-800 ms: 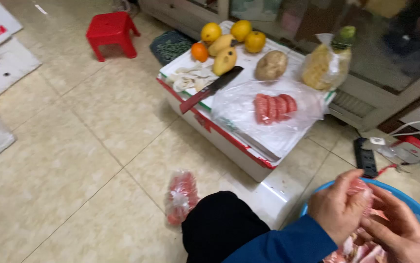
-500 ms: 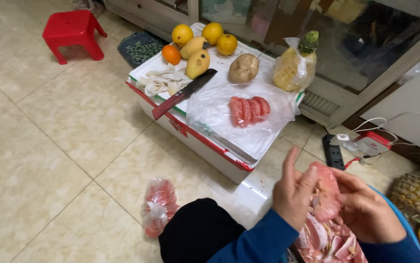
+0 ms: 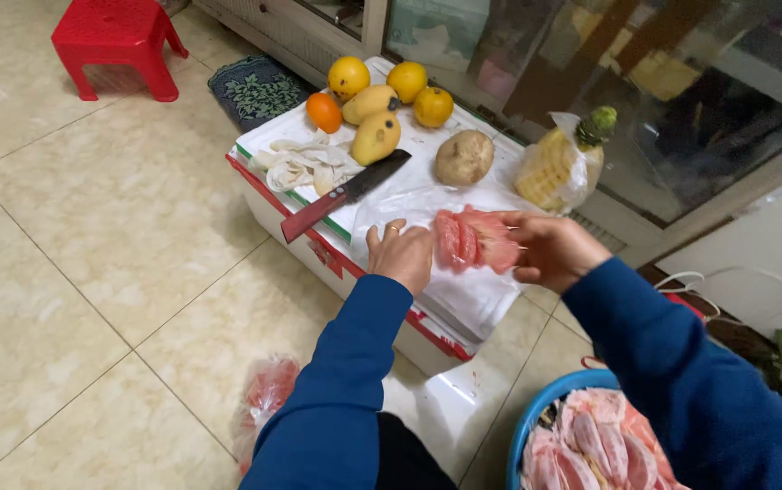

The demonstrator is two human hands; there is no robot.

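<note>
Both hands, in blue sleeves, reach over a clear plastic sheet (image 3: 473,290) spread on a white foam box (image 3: 427,340). My right hand (image 3: 550,249) grips a pink slice of raw meat (image 3: 498,249) and holds it against a row of meat slices (image 3: 454,238) lying on the sheet. My left hand (image 3: 400,256) is just left of that row, fingers apart, its fingertips at the slices' edge, holding nothing. A blue basin (image 3: 536,408) with more raw meat sits low at my right.
On the box lie a red-handled cleaver (image 3: 346,195), pale peelings (image 3: 305,163), oranges (image 3: 348,77), two mangoes (image 3: 376,136), a potato (image 3: 464,156) and bagged corn (image 3: 554,172). A red stool (image 3: 114,41), dark mat (image 3: 255,91) and reddish bag (image 3: 268,390) are on the tiled floor.
Both hands rose from the blue basin to the box top. My right hand carried a piece of meat there, and the view tilted up toward the box.
</note>
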